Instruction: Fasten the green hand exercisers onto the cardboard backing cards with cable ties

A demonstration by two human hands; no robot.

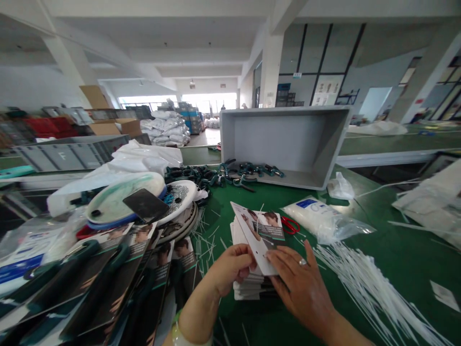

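Note:
A printed backing card with small punched holes is tilted up over a stack of similar cards. My left hand is closed, with thumb and curled fingers pinching the card's lower left edge. Across the card's right side lie the fingers of my right hand, its thumb tucked beneath, so the card is gripped there too. A ring shows on this hand. Thin white cable ties are spread to the right, and red-handled scissors lie just behind the stack.
Carded dark-green-handled tools are piled at left. Behind them are round lids with a phone on top. Loose clamp-like tools lie before a grey bin on its side. A bag of cable ties rests at right.

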